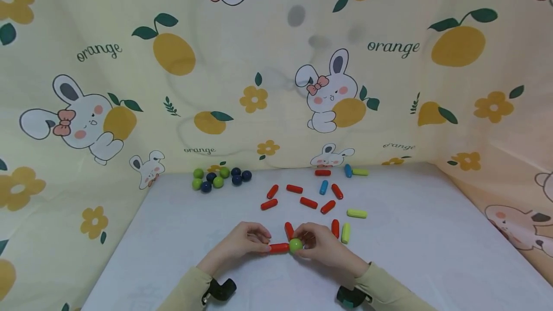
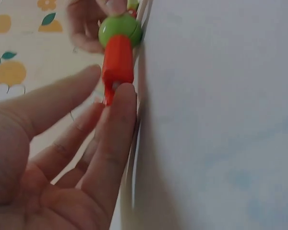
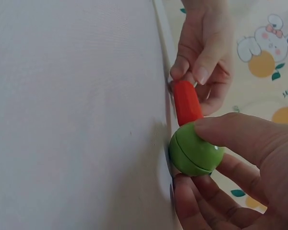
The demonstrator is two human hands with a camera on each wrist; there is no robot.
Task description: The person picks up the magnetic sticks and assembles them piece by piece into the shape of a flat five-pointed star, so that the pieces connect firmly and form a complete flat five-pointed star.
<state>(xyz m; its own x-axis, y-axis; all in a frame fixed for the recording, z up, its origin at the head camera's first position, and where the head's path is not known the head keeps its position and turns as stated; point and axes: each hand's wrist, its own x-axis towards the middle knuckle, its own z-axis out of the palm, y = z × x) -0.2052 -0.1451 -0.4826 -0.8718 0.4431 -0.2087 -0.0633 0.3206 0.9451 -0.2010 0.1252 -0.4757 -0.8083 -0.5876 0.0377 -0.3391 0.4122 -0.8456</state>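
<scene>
Near the front of the table, my left hand [image 1: 246,241] pinches the left end of a red rod [image 1: 279,248] between thumb and fingers. The rod's other end meets a green ball [image 1: 295,245], which my right hand [image 1: 321,244] holds between thumb and fingers. A seam line runs round the ball [image 3: 197,149] in the right wrist view. In the left wrist view the red rod [image 2: 118,60] points from my left fingertips straight at the ball. Just behind the ball lies a second red rod [image 1: 289,230], partly covered by my right hand.
Green and dark blue balls [image 1: 206,186] cluster at the back left. Several loose red rods [image 1: 308,203] lie mid-table and further back, along with blue rods [image 1: 323,187]. Yellow-green rods [image 1: 356,213] lie to the right. A printed cloth [image 1: 268,61] hangs behind the table.
</scene>
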